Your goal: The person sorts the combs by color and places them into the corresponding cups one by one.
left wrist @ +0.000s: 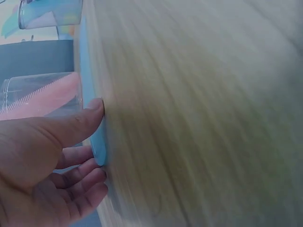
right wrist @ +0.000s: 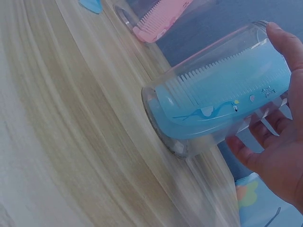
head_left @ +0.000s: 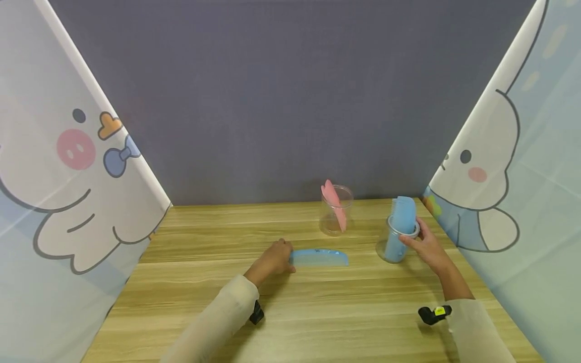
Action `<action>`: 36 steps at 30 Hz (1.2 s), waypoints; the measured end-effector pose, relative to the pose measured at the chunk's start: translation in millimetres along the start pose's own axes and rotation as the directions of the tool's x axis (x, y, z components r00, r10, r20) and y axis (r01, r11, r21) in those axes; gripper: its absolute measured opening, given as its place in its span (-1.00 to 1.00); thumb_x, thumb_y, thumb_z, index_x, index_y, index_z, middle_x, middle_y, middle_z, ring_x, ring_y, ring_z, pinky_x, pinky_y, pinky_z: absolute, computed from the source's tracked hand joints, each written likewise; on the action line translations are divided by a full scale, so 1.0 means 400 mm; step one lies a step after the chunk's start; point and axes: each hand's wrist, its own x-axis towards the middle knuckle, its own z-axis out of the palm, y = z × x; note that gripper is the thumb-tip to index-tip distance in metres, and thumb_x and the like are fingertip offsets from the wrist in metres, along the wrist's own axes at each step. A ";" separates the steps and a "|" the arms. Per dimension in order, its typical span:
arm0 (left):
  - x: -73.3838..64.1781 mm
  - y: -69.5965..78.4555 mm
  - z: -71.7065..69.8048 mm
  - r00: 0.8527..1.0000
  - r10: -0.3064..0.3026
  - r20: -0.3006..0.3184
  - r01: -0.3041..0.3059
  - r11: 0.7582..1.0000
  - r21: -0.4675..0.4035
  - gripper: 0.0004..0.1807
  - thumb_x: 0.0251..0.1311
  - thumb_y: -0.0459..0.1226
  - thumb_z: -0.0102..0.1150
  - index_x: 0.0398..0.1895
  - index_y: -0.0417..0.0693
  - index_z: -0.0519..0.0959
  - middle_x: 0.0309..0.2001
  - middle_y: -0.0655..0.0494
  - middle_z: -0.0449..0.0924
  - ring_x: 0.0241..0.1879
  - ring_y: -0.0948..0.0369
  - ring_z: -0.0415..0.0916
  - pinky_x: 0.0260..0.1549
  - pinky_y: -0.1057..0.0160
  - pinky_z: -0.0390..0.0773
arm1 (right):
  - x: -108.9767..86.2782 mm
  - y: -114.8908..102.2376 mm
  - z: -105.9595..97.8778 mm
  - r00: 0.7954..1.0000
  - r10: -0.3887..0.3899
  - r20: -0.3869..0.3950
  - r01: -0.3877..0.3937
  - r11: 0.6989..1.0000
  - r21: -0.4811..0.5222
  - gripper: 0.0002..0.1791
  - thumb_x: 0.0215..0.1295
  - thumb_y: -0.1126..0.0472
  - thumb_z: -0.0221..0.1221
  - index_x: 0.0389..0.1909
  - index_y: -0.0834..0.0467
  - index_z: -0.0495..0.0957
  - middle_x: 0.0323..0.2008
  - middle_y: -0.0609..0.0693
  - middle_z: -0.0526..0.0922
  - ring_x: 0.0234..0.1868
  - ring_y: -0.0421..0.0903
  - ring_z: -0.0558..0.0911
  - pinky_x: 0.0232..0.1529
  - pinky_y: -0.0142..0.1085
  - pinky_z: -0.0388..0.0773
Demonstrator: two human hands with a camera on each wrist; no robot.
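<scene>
A light blue comb [head_left: 320,257] lies flat on the table, teeth toward the near edge. My left hand [head_left: 274,258] pinches its left end, the thumb on the near side; the left wrist view shows the thumb [left wrist: 90,116] against the blue comb [left wrist: 98,142] and the other fingers curled beyond it. On the right, my right hand [head_left: 426,247] grips a clear plastic cup [head_left: 383,248] near its rim, thumb on one side and fingers on the other. Blue combs [right wrist: 218,90] stand inside that cup, overlapping, their tops above the rim.
A second clear cup [head_left: 328,222] stands at the back of the wooden table [head_left: 218,227], holding pink combs [head_left: 333,199] that lean in it. Behind rises a dark grey panel [head_left: 290,101]. Cartoon-printed curtains [head_left: 41,176] flank the table on both sides.
</scene>
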 end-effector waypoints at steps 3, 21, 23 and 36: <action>0.003 -0.004 0.005 1.000 0.017 -0.021 -0.017 1.000 0.018 -0.43 0.11 -0.08 0.51 0.07 -0.26 0.59 -0.03 -0.07 0.58 -0.06 0.06 0.52 -0.01 0.09 0.59 | 0.000 -0.002 0.000 1.000 0.000 0.004 0.000 1.000 0.014 -0.04 0.50 0.07 0.17 0.63 0.24 -0.24 0.53 0.46 0.07 0.48 0.40 0.15 0.26 0.23 0.31; -0.012 -0.005 -0.020 0.990 0.096 -0.105 -0.101 0.994 -0.046 -0.48 0.24 -0.17 0.40 0.17 -0.29 0.56 -0.03 -0.09 0.64 -0.10 0.11 0.58 -0.10 0.11 0.64 | -0.007 -0.001 -0.001 1.000 -0.005 0.004 0.005 1.000 0.018 -0.02 0.49 0.01 0.17 0.63 0.25 -0.23 0.52 0.47 0.07 0.49 0.43 0.12 0.28 0.32 0.26; -0.010 -0.006 -0.021 0.992 0.086 -0.088 -0.094 0.991 -0.093 -0.46 0.26 -0.18 0.39 0.21 -0.31 0.54 0.03 -0.13 0.64 -0.03 0.07 0.59 -0.04 0.09 0.64 | -0.007 0.001 -0.001 1.000 -0.007 0.003 0.007 1.000 0.021 -0.03 0.49 0.01 0.17 0.63 0.25 -0.22 0.51 0.47 0.08 0.48 0.43 0.13 0.28 0.32 0.26; 0.004 -0.032 -0.014 0.981 0.086 -0.171 -0.132 0.952 -0.277 -0.47 0.09 -0.20 0.54 0.08 -0.29 0.63 -0.06 -0.11 0.71 -0.11 0.03 0.62 -0.13 0.09 0.64 | -0.002 0.010 -0.002 1.000 -0.005 0.006 0.005 0.999 0.042 -0.01 0.50 0.01 0.17 0.63 0.23 -0.26 0.53 0.47 0.03 0.50 0.45 0.09 0.31 0.39 0.22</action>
